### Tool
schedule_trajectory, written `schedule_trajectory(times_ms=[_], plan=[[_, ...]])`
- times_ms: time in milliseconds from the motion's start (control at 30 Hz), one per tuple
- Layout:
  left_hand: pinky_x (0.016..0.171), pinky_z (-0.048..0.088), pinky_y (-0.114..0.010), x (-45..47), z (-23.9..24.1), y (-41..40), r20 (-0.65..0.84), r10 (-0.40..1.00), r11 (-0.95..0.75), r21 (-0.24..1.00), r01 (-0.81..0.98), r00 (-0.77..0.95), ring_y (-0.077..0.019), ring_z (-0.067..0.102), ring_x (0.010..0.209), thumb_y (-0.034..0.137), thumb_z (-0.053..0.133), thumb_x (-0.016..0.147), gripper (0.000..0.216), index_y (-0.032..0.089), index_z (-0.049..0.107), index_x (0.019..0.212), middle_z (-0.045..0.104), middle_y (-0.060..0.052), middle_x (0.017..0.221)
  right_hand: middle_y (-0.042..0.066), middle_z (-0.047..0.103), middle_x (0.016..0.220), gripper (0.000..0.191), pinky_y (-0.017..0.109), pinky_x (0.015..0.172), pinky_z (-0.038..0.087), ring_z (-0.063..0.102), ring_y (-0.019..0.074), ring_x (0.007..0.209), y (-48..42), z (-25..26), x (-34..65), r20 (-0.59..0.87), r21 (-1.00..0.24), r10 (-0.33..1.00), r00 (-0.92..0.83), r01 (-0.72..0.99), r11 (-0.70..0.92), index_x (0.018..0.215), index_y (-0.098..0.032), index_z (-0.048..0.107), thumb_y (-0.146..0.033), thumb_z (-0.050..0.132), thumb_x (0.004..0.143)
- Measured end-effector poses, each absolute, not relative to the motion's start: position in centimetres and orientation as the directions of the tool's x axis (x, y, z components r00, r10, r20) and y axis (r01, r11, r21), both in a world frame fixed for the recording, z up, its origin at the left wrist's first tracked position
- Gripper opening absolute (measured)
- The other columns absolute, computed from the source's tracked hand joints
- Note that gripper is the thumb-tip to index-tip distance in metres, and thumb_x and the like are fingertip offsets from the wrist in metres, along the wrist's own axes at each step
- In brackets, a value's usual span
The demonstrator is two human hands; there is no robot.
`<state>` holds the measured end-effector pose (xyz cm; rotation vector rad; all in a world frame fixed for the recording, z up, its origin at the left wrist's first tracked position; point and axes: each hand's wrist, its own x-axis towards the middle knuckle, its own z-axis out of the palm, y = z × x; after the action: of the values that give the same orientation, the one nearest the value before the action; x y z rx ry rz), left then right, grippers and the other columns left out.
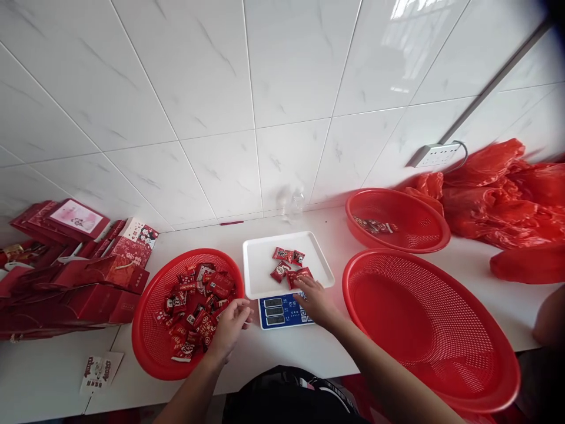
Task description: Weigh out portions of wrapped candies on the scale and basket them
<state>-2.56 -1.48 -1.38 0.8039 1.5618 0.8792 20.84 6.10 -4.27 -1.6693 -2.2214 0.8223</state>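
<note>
My left hand (232, 327) is at the right rim of a red plastic basket (143, 330), its thumb and fingers drawn together. Whatever may be between them is hidden. Inside that basket lies a heap of small red-wrapped packets (194, 315). My right hand (314, 301) reaches over the front edge of a white scale tray (258, 265), fingers apart, fingertips at a red packet (300, 275). Several red packets (281, 271) rest on the tray. Below it, the blue panel (282, 311) of the scale shows its displays and keys, partly covered by my right hand.
Red gift boxes (88, 265) are stacked at the left, with a printed card (101, 371) nearer. At the right stand a large red basket (388, 306) and a smaller one (406, 221) holding some packets. Red plastic bags (498, 194) lie beyond, below a power strip (436, 155).
</note>
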Motion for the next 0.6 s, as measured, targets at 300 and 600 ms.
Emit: schedule_trajectory(times_ms=[300, 600], plan=[[0.087, 0.041, -0.034, -10.0, -6.1, -1.8, -0.201, 0.875, 0.427, 0.748, 0.508, -0.440, -0.0228, 0.056, 0.099, 0.031, 0.051, 0.073, 0.029, 0.014, 0.058, 0.096, 0.062, -0.011, 0.103, 0.011, 0.042, 0.138, 0.043, 0.042, 0.107, 0.025, 0.029, 0.0256, 0.131, 6.9, -4.2, 20.7, -0.205, -0.602, 0.899, -0.388, 0.774, 0.197, 0.123, -0.015, 0.052, -0.029, 0.048, 0.082], [0.098, 0.030, -0.037, -13.1, -9.3, -3.3, -0.404, 0.812, 0.561, 0.338, 0.756, -0.421, -0.0310, 0.042, 0.119, 0.027, 0.068, 0.061, 0.067, 0.018, 0.047, 0.124, 0.043, -0.015, 0.132, 0.002, 0.047, 0.134, 0.068, 0.033, 0.094, 0.042, 0.053, 0.0174, 0.111, 1.4, 6.5, 14.7, -0.017, -0.963, 0.324, -0.946, 0.103, 0.249, 0.139, -0.035, 0.021, -0.034, 0.055, 0.081]])
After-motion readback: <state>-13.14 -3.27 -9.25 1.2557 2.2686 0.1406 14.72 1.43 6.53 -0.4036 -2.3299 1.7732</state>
